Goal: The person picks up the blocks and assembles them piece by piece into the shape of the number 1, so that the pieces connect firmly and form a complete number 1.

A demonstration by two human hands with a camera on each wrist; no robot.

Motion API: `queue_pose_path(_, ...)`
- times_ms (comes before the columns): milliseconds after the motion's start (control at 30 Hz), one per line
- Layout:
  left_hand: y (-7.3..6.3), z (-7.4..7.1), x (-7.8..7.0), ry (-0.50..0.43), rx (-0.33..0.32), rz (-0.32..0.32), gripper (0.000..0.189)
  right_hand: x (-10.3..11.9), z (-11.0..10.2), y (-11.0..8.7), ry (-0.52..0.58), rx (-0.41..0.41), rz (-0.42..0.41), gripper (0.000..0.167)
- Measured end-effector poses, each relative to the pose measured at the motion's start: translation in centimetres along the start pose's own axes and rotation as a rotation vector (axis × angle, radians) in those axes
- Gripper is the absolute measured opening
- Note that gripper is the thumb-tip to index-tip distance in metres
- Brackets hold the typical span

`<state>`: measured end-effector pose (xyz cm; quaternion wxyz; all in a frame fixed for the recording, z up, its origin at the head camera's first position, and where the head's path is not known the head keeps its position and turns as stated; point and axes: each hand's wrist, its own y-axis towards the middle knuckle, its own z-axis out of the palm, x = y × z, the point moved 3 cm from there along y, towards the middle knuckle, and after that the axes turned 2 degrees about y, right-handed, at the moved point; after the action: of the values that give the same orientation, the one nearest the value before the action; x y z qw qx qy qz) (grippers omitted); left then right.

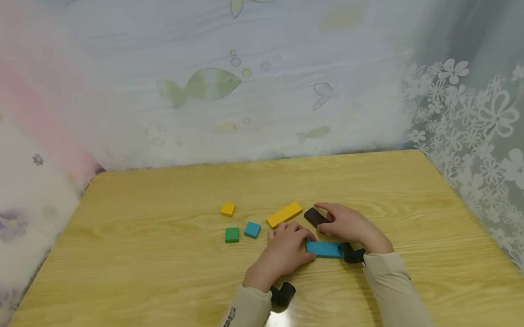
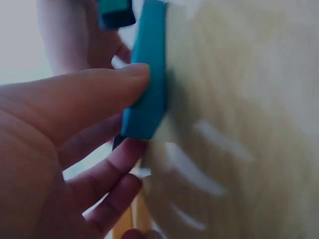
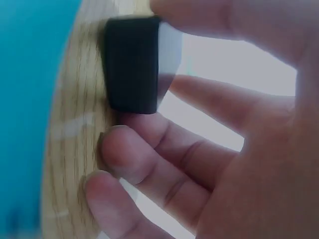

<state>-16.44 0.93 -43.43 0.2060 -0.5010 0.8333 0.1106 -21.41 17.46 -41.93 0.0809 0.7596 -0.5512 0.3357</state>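
Sleeves point(image 1: 244, 315) are lying nearest the head camera; on the table point(image 1: 161, 289), the left hand point(image 1: 284, 253) is pinching a blue block point(image 1: 323, 249), the right hand point(image 1: 350, 225) a dark block point(image 1: 315, 217). At the left wrist, the thumb point(image 2: 117, 87) is pressing the blue block's side. At the right, fingers point(image 3: 149, 130) are bracketing the dark block; both, probably light and stiff, are suiting side grips.

In my head view I see a long, bright-blue rectangular block point(image 1: 324, 249) lying crosswise; just beyond it, not touching, a shorter, near-black oblong block point(image 1: 316, 217) lies diagonally.
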Motion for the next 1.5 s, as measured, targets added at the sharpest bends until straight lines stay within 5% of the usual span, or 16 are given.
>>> queue_pose_path(300, -0.3, -1.4, 1.5, -0.016, 0.007, -0.034, 0.025, 0.1, 0.1, -0.2, 0.085, -0.011, 0.111, 0.053)
queue_pose_path(1033, -0.6, -1.4, 1.8, 0.028, -0.062, -0.028, 0.027, 0.4, 0.1, 0.0, 0.093, -0.034, 0.098, 0.051)
queue_pose_path(1267, -1.0, -2.2, 2.0, 0.066, -0.024, -0.053, 0.028, 1.2, 0.9, 0.5, 0.075, -0.021, 0.08, 0.052)
queue_pose_path(1500, -1.3, -2.9, 1.8, 0.01, 0.055, -0.111, 0.028, 1.7, 1.4, 0.6, 0.051, -0.037, 0.084, 0.051)
